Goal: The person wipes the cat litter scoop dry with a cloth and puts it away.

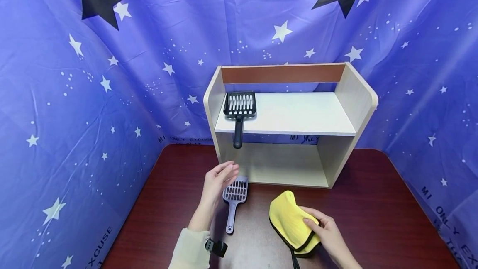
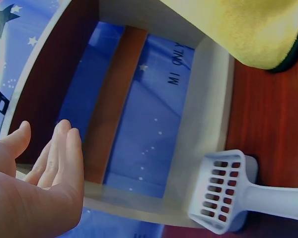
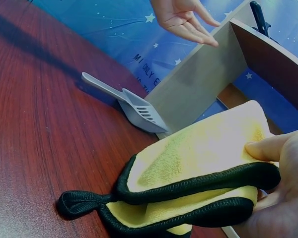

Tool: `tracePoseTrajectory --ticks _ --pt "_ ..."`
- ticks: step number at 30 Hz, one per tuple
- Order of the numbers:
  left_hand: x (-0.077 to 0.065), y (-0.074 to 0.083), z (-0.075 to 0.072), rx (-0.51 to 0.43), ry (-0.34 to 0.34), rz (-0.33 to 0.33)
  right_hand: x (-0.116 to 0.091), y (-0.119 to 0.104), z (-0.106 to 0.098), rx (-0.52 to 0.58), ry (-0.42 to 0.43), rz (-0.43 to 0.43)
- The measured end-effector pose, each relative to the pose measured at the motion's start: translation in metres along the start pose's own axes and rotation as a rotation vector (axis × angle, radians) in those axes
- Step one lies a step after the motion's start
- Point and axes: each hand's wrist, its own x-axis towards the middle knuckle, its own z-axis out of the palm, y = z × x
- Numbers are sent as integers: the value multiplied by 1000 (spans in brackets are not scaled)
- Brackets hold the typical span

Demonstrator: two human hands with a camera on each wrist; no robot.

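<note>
My right hand pinches a folded yellow cloth with black edging, thumb on top and fingers underneath. A black hanging loop sticks out from the cloth's corner in the right wrist view. My left hand is raised in front of the shelf unit's left side, its fingers extended and holding nothing. Below and beside it, a grey slotted litter scoop lies on the table, handle toward me. Above it, a black slotted litter scoop lies on the upper shelf, its handle jutting out past the front edge.
A two-level wooden shelf unit with a white upper board stands at the back of the dark red table. Blue star-patterned curtains hang behind and on both sides.
</note>
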Motion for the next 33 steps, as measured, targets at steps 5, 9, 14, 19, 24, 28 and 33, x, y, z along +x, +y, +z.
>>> tracePoseTrajectory --ticks 5,9,14,19,24,28,33 --pt "-3 -10 -8 23 27 -13 0 0 0 11 2 -2" --pt "-4 -21 -17 44 22 1 1 1 0 38 -6 10" --pt "-3 -40 -33 19 -34 90 0 2 -1 50 -10 31" --pt "-5 -54 -44 31 -10 63 0 2 -2 51 -1 49" --pt "-10 -57 -46 107 74 -67 0 2 -3 40 17 65" --pt "-12 -66 -52 125 76 -92 0 1 -3 29 25 69" --pt "-15 -77 -58 150 78 -113 0 2 -3 25 33 93"
